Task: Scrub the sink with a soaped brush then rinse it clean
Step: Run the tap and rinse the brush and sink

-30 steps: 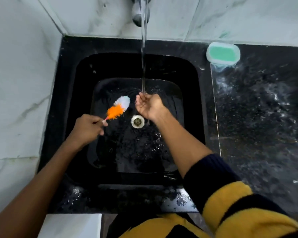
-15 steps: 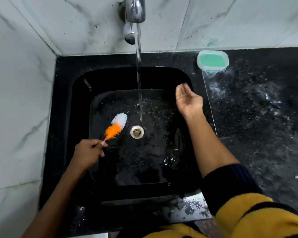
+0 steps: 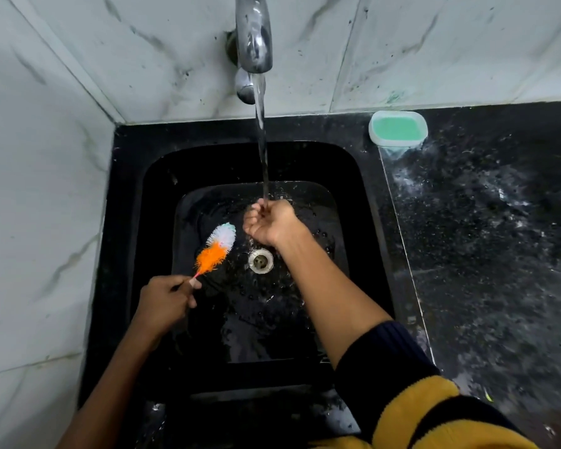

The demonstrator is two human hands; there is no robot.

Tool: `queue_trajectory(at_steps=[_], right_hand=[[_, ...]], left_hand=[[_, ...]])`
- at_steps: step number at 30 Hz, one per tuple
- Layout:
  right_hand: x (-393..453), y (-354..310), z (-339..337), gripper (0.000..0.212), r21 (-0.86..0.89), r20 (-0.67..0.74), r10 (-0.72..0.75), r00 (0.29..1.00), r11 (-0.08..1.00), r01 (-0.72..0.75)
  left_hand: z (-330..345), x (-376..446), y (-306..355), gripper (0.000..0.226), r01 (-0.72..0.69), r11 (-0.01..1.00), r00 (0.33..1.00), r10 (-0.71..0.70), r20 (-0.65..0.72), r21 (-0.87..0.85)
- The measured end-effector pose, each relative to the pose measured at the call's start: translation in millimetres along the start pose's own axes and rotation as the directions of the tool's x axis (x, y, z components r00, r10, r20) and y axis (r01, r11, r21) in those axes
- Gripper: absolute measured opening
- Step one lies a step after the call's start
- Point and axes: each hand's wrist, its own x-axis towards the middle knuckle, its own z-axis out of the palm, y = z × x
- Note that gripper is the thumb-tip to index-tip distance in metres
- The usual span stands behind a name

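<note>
I see the brush (image 3: 217,246) held low over the black sink (image 3: 149,202), its head angled up and to the right. Its bristles are orange near the handle and white toward the tip, with a faint green edge at the very end. The bristle head hangs above the wet basin floor, just left of the round metal drain (image 3: 260,260); I cannot tell whether it touches the floor. My left hand (image 3: 166,301) grasps the thin handle at its lower end, fingers curled round it, near the sink's left wall.

My right hand (image 3: 271,223) is in the middle of the basin, directly under the stream of water (image 3: 262,147) falling from the metal tap (image 3: 253,34). Its fingers are curled into a cup and the water lands in it; it holds no object. It sits just above and beside the drain, near the brush tip but apart from it. Droplets and ripples cover the basin floor.

A dark speckled stone table (image 3: 499,254) surrounds the sink, wet near the rim. On its back edge, right of the tap, stands a pale soap dish (image 3: 398,128) with green soap inside. White marbled tile walls (image 3: 39,189) close in behind and on the left. A yellow and black sleeve (image 3: 412,406) covers my right arm.
</note>
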Motion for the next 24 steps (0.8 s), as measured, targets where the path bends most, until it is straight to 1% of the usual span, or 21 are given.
queue_trajectory(at_steps=[2,3,4,6,8,9,11,13,15,17,19,21,24], right_hand=[[-3.3,-9.1,-0.6,0.03,0.018,0.037,-0.024,0.999,1.0,0.023],[-6.2,-19.0,-2.9,0.03,0.062,0.053,-0.053,0.997,0.997,0.05],[-8.8,-31.5,-5.6,0.03,0.145,0.064,-0.112,0.992,0.984,0.102],[-11.6,-64.8,-13.4,0.032,0.309,0.063,-0.29,0.955,0.916,0.258],[-9.9,-98.6,-25.0,0.034,0.415,-0.019,-0.407,0.913,0.828,0.378],[-9.3,-110.1,-31.9,0.036,0.412,-0.081,-0.435,0.897,0.805,0.427],[-9.7,-120.1,-48.6,0.037,0.321,-0.177,-0.433,0.884,0.823,0.468],[-10.0,-112.3,-64.2,0.036,0.186,-0.205,-0.388,0.898,0.886,0.425],[-10.2,-92.2,-75.2,0.031,0.066,-0.203,-0.306,0.93,0.943,0.325],[-11.5,-65.6,-78.5,0.028,-0.025,-0.196,-0.223,0.955,0.975,0.223],[-9.4,-37.7,-74.9,0.03,-0.101,-0.186,-0.143,0.972,0.987,0.126],[-4.3,-11.1,-66.6,0.036,-0.127,-0.173,-0.061,0.983,0.991,0.039],[5.9,13.0,-44.2,0.04,-0.061,-0.163,0.044,0.986,0.997,-0.055]], left_hand=[[1.6,-2.4,-2.0,0.028,0.009,1.0,1.0,-0.009,-0.008,0.0],[1.8,-4.0,-3.1,0.028,0.013,1.0,1.0,-0.013,-0.012,-0.003],[1.8,-5.5,-4.6,0.028,0.016,1.0,1.0,-0.017,-0.013,-0.012],[0.8,-8.5,-8.7,0.027,0.019,0.999,1.0,-0.019,-0.012,-0.029],[-0.5,-11.1,-13.0,0.025,0.03,0.998,0.999,-0.031,-0.012,-0.047],[-1.1,-12.3,-14.6,0.024,0.04,0.997,0.999,-0.041,-0.015,-0.063],[-1.1,-14.9,-16.5,0.023,0.056,0.994,0.998,-0.059,-0.028,-0.092],[-0.2,-18.3,-18.1,0.023,0.063,0.992,0.997,-0.067,-0.037,-0.106],[1.3,-21.4,-20.3,0.024,0.067,0.992,0.997,-0.071,-0.038,-0.105],[2.8,-24.4,-22.7,0.025,0.076,0.991,0.996,-0.081,-0.039,-0.106],[4.6,-28.2,-24.3,0.025,0.089,0.99,0.995,-0.094,-0.043,-0.113],[7.0,-32.6,-25.7,0.025,0.109,0.987,0.992,-0.115,-0.049,-0.114],[8.4,-38.2,-28.8,0.026,0.142,0.981,0.987,-0.151,-0.057,-0.131]])
